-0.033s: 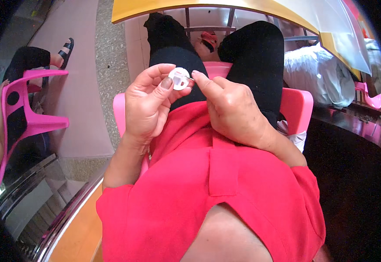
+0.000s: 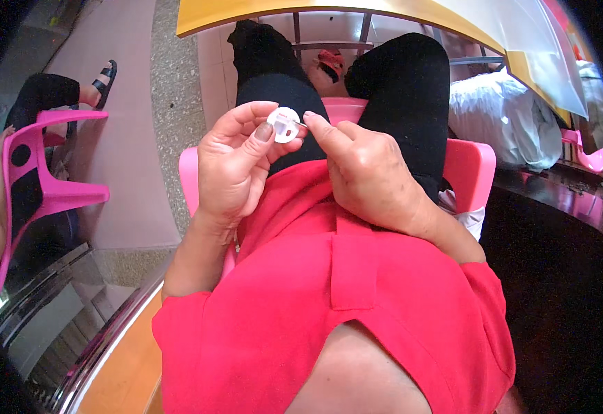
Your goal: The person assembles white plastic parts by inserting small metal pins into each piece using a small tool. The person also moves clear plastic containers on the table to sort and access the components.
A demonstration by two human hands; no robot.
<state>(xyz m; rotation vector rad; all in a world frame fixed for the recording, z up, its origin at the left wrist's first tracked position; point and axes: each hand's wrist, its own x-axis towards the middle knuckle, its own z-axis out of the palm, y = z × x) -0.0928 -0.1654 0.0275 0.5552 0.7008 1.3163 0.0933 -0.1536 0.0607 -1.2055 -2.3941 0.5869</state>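
Between the thumb and fingers of my left hand (image 2: 236, 162) is a small round white plastic piece (image 2: 284, 116), with a recess in its middle and a small dark red spot. It is held up above my lap. My right hand (image 2: 374, 165) is closed, its index finger and thumb pinching a thin metal tool (image 2: 302, 125) whose end meets the right edge of the white piece. Most of that tool is hidden by the fingers, so its kind does not show.
A yellow-edged table (image 2: 343, 5) spans the far side, over my knees. White bagged bundles (image 2: 505, 117) lie at the right. I sit on a pink plastic chair (image 2: 472, 172). To the left, another person in black trousers (image 2: 42, 96) sits on a pink chair (image 2: 46, 186).
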